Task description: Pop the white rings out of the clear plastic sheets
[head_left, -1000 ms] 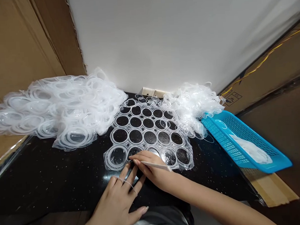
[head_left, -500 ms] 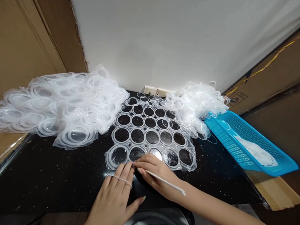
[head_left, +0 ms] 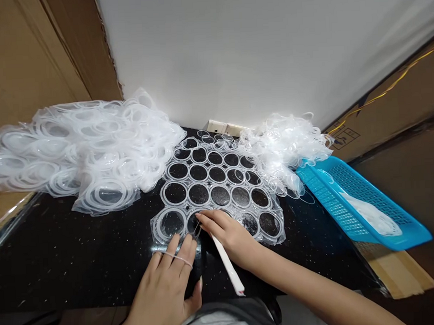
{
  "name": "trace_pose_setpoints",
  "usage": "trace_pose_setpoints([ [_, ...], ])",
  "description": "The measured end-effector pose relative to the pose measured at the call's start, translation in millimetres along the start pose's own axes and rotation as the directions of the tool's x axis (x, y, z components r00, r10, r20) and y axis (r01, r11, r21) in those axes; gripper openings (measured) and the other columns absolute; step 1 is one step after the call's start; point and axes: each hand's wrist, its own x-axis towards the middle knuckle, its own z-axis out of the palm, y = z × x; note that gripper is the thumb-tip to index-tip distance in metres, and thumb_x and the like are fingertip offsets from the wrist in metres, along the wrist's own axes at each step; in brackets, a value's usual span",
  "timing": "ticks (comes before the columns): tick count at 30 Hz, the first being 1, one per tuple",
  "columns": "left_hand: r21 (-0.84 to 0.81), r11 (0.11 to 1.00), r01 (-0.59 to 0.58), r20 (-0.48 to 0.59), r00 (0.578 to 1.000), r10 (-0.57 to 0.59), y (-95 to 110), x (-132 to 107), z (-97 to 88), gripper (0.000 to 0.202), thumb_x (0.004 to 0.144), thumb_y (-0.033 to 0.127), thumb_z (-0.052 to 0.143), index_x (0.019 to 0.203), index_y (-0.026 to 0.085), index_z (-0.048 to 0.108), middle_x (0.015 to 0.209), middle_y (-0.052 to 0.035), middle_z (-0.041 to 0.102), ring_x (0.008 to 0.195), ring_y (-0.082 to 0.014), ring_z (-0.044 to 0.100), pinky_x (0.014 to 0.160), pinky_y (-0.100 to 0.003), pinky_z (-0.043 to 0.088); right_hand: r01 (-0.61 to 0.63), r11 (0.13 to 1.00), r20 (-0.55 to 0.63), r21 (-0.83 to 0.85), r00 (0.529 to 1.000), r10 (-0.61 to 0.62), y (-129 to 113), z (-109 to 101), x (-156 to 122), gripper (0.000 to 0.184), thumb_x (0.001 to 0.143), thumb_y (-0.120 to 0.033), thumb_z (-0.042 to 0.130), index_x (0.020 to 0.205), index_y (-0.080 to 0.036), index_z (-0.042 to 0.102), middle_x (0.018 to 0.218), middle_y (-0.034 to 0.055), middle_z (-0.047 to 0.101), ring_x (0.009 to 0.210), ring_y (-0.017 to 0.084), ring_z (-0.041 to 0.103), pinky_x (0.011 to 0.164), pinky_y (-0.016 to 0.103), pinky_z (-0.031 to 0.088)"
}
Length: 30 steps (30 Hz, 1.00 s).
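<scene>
The left hand (head_left: 165, 284) is held open on the black surface (head_left: 80, 259), with its fingers spread and nothing gripped in it. A thin clear ring (head_left: 176, 258) is looped around two of its fingers. The fingers are placed at the bottom edge of a flat sheet of clear plastic rings (head_left: 218, 196).

The right hand (head_left: 229, 238) is curled, and a thin white stick (head_left: 227, 265) is gripped in it. The stick is pointed back toward the person, and its end looks a little red. Something thin is seen by the right fingers, close to the left hand, but it is too small to tell what it is.

The sheet is laid in the middle of the surface, and the black surface is seen through its round holes. A big pile of clear rings (head_left: 94, 158) is heaped to the left of the sheet, and a smaller, messy pile (head_left: 281, 150) is heaped to the right, touching it. A blue basket (head_left: 362, 199) with white stuff (head_left: 372, 219) in it is set beside the small pile. Brown cardboard (head_left: 36, 69) is stood up at the left, and a white wall (head_left: 233, 51) is seen behind.
</scene>
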Motion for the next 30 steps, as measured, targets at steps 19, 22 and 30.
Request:
trace_pose_setpoints([
  [19, -0.155, 0.987, 0.054, 0.027, 0.998, -0.050, -8.5, 9.7, -12.3, 0.047, 0.082, 0.026, 0.042, 0.127, 0.011, 0.038, 0.121, -0.0084, 0.055, 0.114, -0.0205, 0.044, 0.088, -0.029, 0.037, -0.315, 0.815, 0.045, 0.487, 0.941, 0.336, 30.4, -48.8, -2.8, 0.025, 0.090, -0.026, 0.040, 0.098, -0.018, 0.062, 0.083, 0.0047, 0.059, 0.078, 0.013, 0.056, 0.068, 0.026, 0.047],
  [22, -0.130, 0.990, 0.059, 0.033, 0.998, -0.056, -11.0, 27.9, -12.8, 0.051, 0.085, 0.026, 0.039, 0.133, 0.011, 0.029, 0.129, -0.0104, 0.048, 0.120, -0.0218, 0.040, 0.089, -0.033, 0.039, -0.373, 0.760, 0.086, 0.533, 0.917, 0.390, 46.4, -52.5, 4.4, 0.026, 0.089, -0.030, 0.041, 0.097, -0.018, 0.063, 0.082, 0.0042, 0.059, 0.077, 0.013, 0.056, 0.068, 0.027, 0.047],
  [30, 0.142, 0.988, 0.068, 0.169, 0.981, -0.091, -18.3, 44.9, 7.8, 0.050, 0.089, 0.039, 0.027, 0.123, 0.009, 0.047, 0.125, -0.0170, 0.051, 0.114, -0.0293, 0.047, 0.072, -0.038, 0.049, -0.397, 0.665, 0.244, 0.633, 0.917, 0.315, 44.8, -23.7, 43.6, 0.027, 0.088, -0.030, 0.042, 0.094, -0.014, 0.063, 0.084, 0.0047, 0.062, 0.078, 0.013, 0.058, 0.072, 0.025, 0.047],
])
